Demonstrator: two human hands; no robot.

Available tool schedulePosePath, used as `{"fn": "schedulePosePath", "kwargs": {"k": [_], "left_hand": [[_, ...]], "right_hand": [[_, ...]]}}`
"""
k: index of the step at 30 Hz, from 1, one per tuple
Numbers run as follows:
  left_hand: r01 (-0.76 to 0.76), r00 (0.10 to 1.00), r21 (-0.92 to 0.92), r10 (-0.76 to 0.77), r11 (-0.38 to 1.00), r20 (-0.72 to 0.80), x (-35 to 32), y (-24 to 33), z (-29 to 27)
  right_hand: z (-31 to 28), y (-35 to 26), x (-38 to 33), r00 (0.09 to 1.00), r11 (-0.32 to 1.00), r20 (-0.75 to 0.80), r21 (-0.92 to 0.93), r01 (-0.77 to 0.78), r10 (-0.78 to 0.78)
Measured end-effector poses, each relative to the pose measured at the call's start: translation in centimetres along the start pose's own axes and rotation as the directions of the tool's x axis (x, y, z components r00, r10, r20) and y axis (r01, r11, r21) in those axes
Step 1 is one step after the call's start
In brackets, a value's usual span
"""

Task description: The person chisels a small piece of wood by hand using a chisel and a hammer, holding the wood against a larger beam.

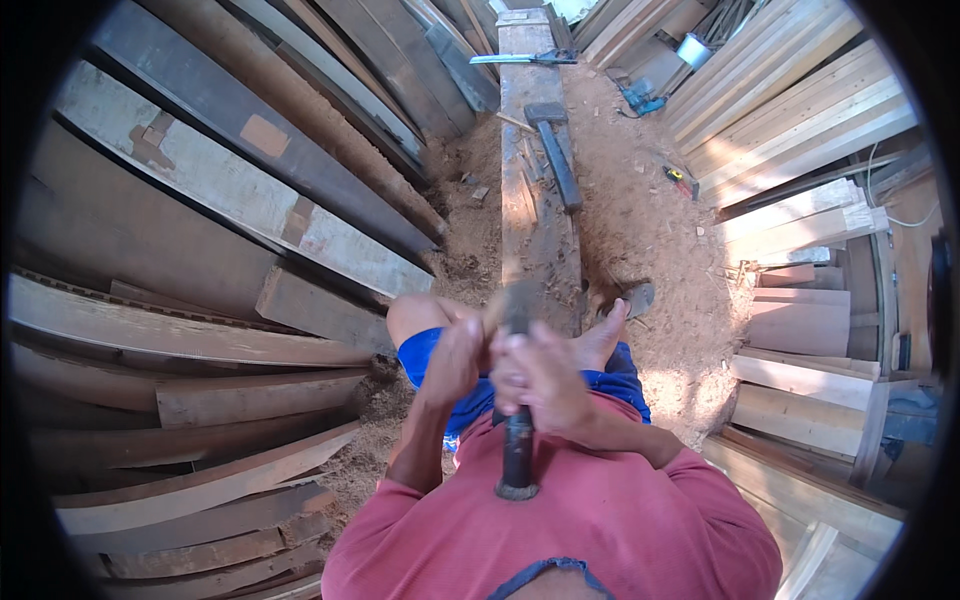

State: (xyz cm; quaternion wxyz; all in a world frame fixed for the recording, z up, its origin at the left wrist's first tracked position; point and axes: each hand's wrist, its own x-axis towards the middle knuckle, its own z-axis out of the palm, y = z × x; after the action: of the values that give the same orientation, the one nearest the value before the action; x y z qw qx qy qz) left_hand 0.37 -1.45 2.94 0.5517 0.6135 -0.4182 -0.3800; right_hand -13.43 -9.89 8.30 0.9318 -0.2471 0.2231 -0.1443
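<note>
I grip a dark, worn tool handle [518,440] with both fists, my left hand [452,360] and right hand [540,375] closed around it side by side. Its round, scuffed butt end points at my chest; its blurred head hangs over the long weathered plank [528,215] between my knees, sawdust [640,220] all around.

A: Noted: tool handle [518,450] dark, near black; shirt [600,520] faded red; shorts [420,355] bright blue.

B: Confirmed. Also logged: long beam [530,200] grey-brown, sawdust floor [650,230] orange-tan, stacked boards [790,120] pale yellow.
</note>
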Motion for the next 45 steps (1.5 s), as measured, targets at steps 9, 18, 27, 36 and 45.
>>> {"fn": "schedulePosePath", "kwargs": {"k": [9,18,27,36,45], "left_hand": [[0.254,0.965,-0.348,-0.260,0.902,0.031,-0.8,-1.5,2.0],[0.321,0.947,-0.625,-0.263,0.712,0.186,0.7,-2.9,2.4],[0.250,0.927,-0.609,-0.367,0.753,-0.073,3.9,-3.1,0.7],[0.057,0.984,-0.003,-0.057,0.998,-0.169,3.2,0.5,-0.6],[0.249,0.933,-0.493,-0.343,0.834,-0.109,-5.7,-5.1,0.2]], "right_hand": [[-4.2,-4.5,4.4,0.976,0.891,-0.044,-0.419,0.175,-0.212],[-5.1,-4.9,5.9,0.967,0.804,0.014,-0.553,0.220,-0.256],[-2.2,-1.6,4.1,1.000,0.989,0.030,0.150,-0.005,0.001],[0.9,1.0,1.8,0.985,0.988,0.080,0.010,-0.156,0.155],[-2.6,-5.0,0.5,0.983,0.962,-0.069,-0.229,0.151,-0.171]]}}
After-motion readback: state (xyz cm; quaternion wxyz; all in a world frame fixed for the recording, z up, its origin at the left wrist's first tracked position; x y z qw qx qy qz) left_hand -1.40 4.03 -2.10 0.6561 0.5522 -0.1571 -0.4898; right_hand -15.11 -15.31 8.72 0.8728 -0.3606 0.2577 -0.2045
